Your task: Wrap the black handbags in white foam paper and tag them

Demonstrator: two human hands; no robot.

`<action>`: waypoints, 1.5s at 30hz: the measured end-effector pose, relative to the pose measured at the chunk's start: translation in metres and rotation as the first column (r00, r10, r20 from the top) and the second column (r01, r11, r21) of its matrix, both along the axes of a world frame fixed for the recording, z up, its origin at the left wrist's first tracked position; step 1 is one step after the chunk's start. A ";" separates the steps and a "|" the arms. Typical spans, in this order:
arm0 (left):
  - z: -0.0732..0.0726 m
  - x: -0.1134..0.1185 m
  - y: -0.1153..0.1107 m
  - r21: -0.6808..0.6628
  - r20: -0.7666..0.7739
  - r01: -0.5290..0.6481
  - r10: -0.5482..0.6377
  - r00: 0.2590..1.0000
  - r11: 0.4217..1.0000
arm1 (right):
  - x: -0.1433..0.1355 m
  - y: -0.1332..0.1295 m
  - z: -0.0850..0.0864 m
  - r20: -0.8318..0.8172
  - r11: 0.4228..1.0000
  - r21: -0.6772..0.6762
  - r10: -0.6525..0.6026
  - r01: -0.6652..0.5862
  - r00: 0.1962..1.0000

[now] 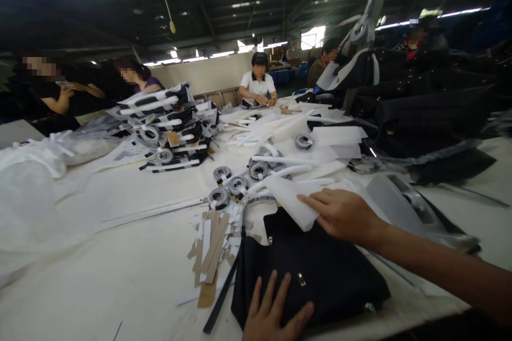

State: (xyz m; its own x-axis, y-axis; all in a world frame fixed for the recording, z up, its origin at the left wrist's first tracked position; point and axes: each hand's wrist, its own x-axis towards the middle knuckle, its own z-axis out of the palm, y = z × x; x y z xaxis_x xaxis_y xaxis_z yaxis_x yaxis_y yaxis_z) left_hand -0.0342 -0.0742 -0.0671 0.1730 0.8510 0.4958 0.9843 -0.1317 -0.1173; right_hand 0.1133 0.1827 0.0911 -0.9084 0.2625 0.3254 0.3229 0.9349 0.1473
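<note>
Ideally, the left hand point(270, 311), fingers spread and released, steadies the black bag point(332, 266) on the near right of the table point(100, 282), while the right hand point(352, 217) pinches the white sheet point(290, 201) lightly, avoiding creases.

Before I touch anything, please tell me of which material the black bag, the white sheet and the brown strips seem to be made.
Black bag: matte leather or imitation leather, by its smooth, dull surface. White sheet in the right hand: matte thin foam or paper, by its soft curve. Brown strips: probably matte cardboard, being flat and straight-edged.
</note>
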 end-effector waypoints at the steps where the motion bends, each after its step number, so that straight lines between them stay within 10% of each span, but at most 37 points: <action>1: 0.007 -0.002 -0.002 -0.032 0.004 0.046 -0.046 0.999 0.998 | 0.007 -0.024 -0.002 0.025 0.998 -0.020 0.056 -0.055 0.998; 7: 0.034 -0.006 -0.012 -0.245 0.178 0.122 -0.079 0.981 0.962 | 0.033 -0.084 -0.015 -0.078 0.971 -0.168 0.157 -0.168 0.985; 12: 0.035 -0.002 -0.015 -0.292 0.235 0.119 -0.049 0.971 0.949 | 0.039 -0.091 0.037 -0.469 0.972 -0.223 -0.038 -0.077 0.882; 16: 0.035 -0.001 -0.015 -0.280 0.259 0.110 -0.035 0.965 0.954 | 0.033 -0.101 0.056 -0.449 0.988 -0.119 0.036 -0.099 0.893; 27: 0.031 0.004 -0.025 -0.267 0.318 0.121 -0.031 0.948 0.956 | 0.035 -0.102 -0.073 0.237 0.966 -0.217 0.189 -0.137 0.953; 38: 0.026 0.004 -0.030 -0.111 0.210 0.071 -0.047 0.977 0.991 | 0.054 -0.122 -0.092 0.189 0.991 -0.105 0.105 -0.086 0.976; 45: 0.063 0.026 -0.041 0.046 0.316 0.210 -0.214 0.924 0.977 | 0.053 -0.122 -0.104 0.149 0.982 -0.162 0.117 -0.092 0.982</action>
